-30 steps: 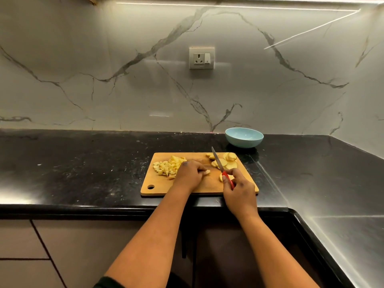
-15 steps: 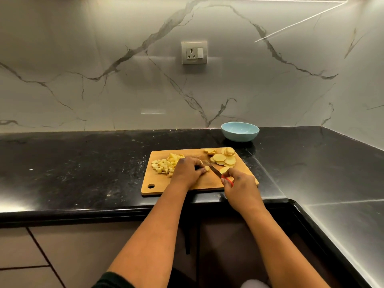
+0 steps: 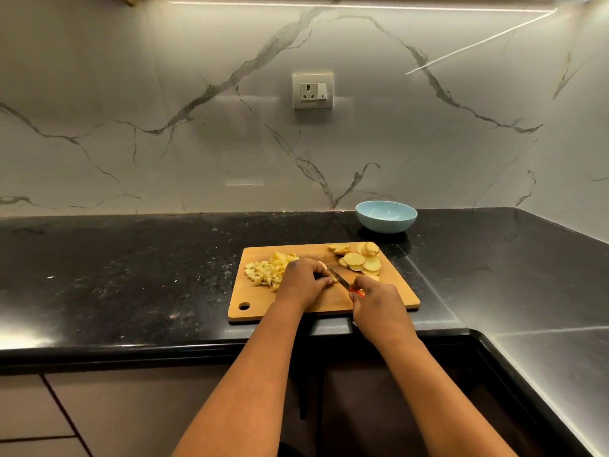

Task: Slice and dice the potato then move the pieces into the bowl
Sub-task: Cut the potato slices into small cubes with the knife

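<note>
Gripping a red-handled knife (image 3: pixel 342 281), the right hand (image 3: pixel 375 303) angles the blade toward the left hand (image 3: pixel 304 281), whose curled fingers (image 3: pixel 324 282) pin a potato piece (image 3: pixel 323 265) on the wooden cutting board (image 3: pixel 389 296) — the piece is mostly hidden beneath them. Left of that hand lies a heap of diced potato (image 3: pixel 263 271); farther back on the right, round slices (image 3: pixel 359 260) overlap. Beyond the board the blue bowl (image 3: pixel 386 216) sits on the black tabletop (image 3: pixel 131 275) — close to the marble wall (image 3: pixel 164 127) with its socket (image 3: pixel 312 91).
</note>
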### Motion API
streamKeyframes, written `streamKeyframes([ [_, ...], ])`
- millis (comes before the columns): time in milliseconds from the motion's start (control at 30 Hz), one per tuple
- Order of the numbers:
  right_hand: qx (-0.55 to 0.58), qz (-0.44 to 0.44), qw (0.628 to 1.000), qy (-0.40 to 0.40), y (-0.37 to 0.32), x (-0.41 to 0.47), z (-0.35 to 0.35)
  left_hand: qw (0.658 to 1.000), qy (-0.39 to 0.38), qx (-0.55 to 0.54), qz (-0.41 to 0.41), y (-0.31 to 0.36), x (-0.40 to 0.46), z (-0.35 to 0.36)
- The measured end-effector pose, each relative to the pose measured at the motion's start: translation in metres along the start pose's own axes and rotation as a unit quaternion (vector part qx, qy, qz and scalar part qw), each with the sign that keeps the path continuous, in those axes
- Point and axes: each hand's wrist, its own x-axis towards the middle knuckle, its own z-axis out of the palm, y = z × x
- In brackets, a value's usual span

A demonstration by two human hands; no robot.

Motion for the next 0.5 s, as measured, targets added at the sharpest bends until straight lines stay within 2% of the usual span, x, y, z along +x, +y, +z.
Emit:
streamKeyframes([
  [133,-0.036,0.007,0.999,-0.027,-0.009,0.006,-0.01,1.0,0.012,-0.005,0.007,0.0,-0.002,-0.002],
  [300,-0.151,0.025,0.983,-0.1,-0.018,0.004,-0.035,1.0,0.008,0.007,-0.004,0.001,-0.004,-0.001],
  [500,-0.229,0.052,0.963,-0.13,-0.017,0.005,-0.066,1.0,0.014,0.014,-0.007,0.005,-0.01,-0.002],
])
